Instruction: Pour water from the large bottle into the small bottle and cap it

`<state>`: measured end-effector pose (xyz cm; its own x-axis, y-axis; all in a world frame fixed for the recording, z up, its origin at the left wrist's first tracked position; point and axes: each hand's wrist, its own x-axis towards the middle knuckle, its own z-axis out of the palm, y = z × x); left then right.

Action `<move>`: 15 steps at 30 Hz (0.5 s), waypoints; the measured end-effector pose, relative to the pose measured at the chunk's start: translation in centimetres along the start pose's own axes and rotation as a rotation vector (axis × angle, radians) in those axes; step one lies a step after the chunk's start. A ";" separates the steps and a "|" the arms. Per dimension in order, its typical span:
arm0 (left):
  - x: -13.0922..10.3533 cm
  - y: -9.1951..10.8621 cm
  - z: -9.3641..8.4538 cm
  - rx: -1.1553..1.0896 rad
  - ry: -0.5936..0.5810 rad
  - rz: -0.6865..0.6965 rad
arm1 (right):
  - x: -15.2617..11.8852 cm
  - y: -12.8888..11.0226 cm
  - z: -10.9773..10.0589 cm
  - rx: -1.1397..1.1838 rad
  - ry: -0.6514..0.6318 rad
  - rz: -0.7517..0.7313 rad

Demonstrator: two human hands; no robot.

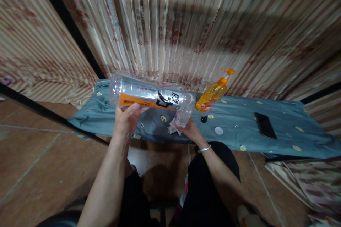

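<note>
A large clear bottle (149, 94) with an orange and silver label lies tilted almost level in the air, its neck toward the right. My left hand (127, 120) is wrapped round its lower side near the base. A small clear bottle (183, 113) stands roughly upright under the large bottle's mouth, and my right hand (188, 130) grips it low down. The two bottles meet or overlap at their necks; any liquid passing between them cannot be made out. White crumpled tissue (173, 127) is beside the small bottle, close to my right fingers.
An orange pump bottle (213, 94) stands on the teal cloth (234, 122), right of the bottles. Nearer are a black cap (204, 119) and a white round disc (218, 130). A black phone (265, 125) lies farther right. Dark metal poles (66, 21) and a striped curtain (186, 25) border the surface.
</note>
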<state>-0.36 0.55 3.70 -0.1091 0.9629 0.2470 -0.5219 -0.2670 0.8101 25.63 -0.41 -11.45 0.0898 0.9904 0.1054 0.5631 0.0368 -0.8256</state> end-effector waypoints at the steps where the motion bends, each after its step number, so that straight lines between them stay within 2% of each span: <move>1: 0.0 0.0 0.0 -0.001 0.000 0.001 | 0.0 0.0 0.0 0.001 0.000 -0.002; 15: 0.1 -0.1 0.1 -0.001 0.021 0.001 | 0.1 0.0 0.1 0.004 -0.010 0.016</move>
<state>-0.25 0.62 3.69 -0.1273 0.9632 0.2368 -0.5224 -0.2681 0.8095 25.61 -0.32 -11.51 0.0902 0.9921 0.0870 0.5587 0.0219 -0.8291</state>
